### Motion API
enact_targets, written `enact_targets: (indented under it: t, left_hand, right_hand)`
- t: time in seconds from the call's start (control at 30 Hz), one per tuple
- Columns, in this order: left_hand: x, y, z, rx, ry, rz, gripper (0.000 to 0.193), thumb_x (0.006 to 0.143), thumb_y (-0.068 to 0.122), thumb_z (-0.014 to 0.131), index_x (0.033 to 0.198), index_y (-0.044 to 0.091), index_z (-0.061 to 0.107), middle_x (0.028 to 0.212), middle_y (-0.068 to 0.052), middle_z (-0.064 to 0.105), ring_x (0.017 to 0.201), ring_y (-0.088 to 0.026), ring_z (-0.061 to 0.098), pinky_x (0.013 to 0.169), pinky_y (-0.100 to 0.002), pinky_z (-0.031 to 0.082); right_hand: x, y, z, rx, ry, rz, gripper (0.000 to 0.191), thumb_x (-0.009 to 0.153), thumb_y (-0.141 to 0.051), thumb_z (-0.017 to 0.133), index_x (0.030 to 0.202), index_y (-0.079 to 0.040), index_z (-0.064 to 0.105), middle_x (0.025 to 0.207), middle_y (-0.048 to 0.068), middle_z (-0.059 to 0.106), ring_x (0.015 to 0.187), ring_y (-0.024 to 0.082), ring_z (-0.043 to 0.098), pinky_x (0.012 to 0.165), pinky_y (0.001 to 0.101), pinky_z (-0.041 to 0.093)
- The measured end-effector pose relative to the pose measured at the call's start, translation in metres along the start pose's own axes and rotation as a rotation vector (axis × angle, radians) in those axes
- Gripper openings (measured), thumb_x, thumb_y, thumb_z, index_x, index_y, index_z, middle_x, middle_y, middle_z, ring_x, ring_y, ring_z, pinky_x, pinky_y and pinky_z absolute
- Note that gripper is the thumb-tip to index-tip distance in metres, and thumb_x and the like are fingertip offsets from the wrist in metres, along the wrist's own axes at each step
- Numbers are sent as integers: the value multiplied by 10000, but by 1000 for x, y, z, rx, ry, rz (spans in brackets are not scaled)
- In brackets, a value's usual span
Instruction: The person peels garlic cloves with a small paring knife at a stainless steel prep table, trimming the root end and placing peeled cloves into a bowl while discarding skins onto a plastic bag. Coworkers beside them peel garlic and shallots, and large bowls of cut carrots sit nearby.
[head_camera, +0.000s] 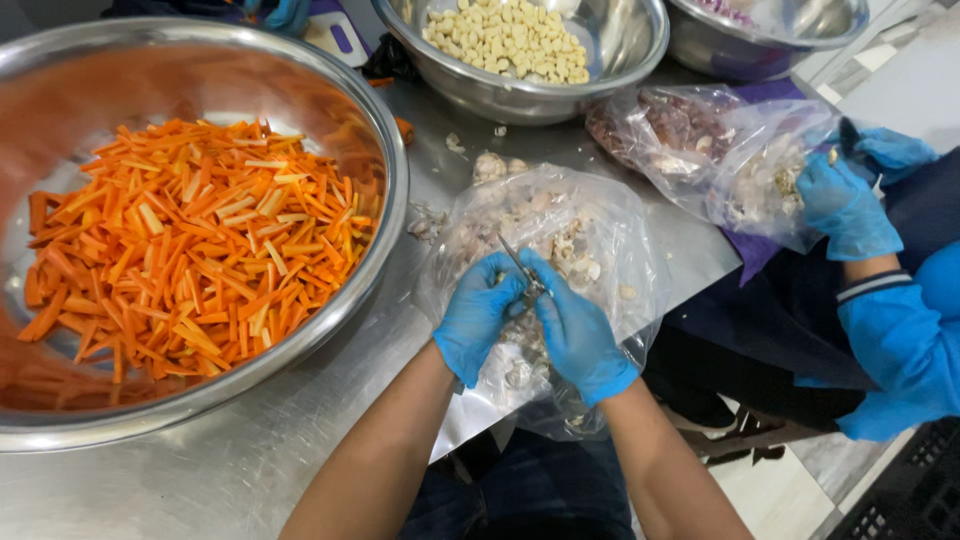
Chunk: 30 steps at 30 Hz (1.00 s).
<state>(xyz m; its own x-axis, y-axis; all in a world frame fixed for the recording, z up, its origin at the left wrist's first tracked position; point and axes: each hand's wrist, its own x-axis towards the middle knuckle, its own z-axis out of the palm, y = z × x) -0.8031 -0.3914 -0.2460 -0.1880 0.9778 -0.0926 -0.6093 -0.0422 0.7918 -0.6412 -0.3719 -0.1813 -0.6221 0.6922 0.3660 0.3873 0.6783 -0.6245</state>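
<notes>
My gloved left hand (478, 312) and right hand (575, 330) meet over the clear bag (600, 225), fingers pinched on a small knife (522, 270), whatever is being cut hidden between them.

This is a working kitchen that prepares food in bulk, more like a catering or restaurant kitchen than a home. The desk (250, 470) is bare stainless steel, scuffed and strewn with scraps of peel. A very large steel bowl (395, 170) holds a heap of carrot sticks (190, 240), far more than one household meal needs. A second steel bowl (610, 75) is full of peeled garlic cloves (505, 40), and a third bowl (760, 45) stands beside it. Clear plastic bags (600, 215) hold garlic skins. Both the person and a co-worker (900, 330) at the same desk wear blue disposable gloves (845, 205), and the floor (770, 490) is tiled
</notes>
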Motion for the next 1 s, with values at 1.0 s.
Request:
enact_targets:
  t: [1.0]
  left_hand:
    - [11,-12,-5,-84,-104,24,117,1018,122,627,1097,39,649,802,-37,635,621,-131,569,574,-264,472]
  right_hand:
    - [7,-19,-25,-72,-93,-22,574,1003,-184,502,1568,-221,412,836,177,678,758,338,691,714,430,539]
